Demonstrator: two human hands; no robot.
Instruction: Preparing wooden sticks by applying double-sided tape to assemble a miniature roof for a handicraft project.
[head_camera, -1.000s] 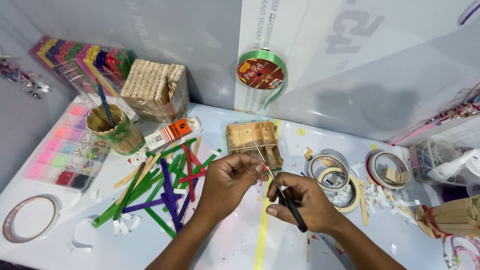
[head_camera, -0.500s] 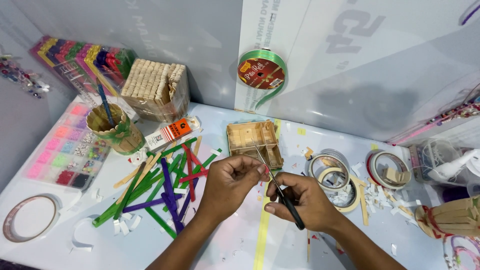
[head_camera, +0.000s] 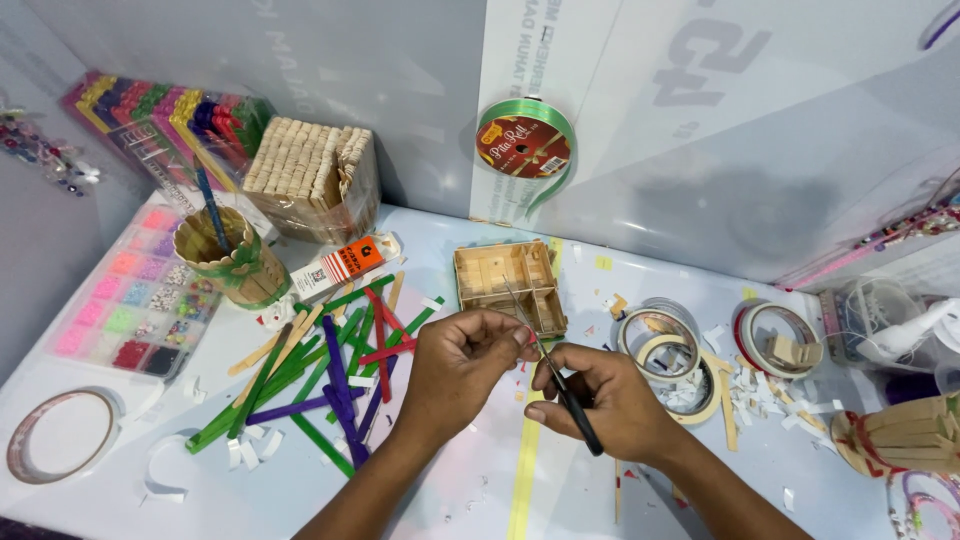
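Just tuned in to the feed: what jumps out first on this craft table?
At the centre, the right hand works black-handled scissors against something small pinched in the left hand, just in front of a small wooden stick box. Left of the hands lies a bright scatter of coloured craft sticks. A green ribbon roll leans on the back wall.

White table (head_camera: 450, 500) strewn with coloured craft sticks (head_camera: 330, 375), tape rolls (head_camera: 665, 350), perhaps paper scraps (head_camera: 750, 385).
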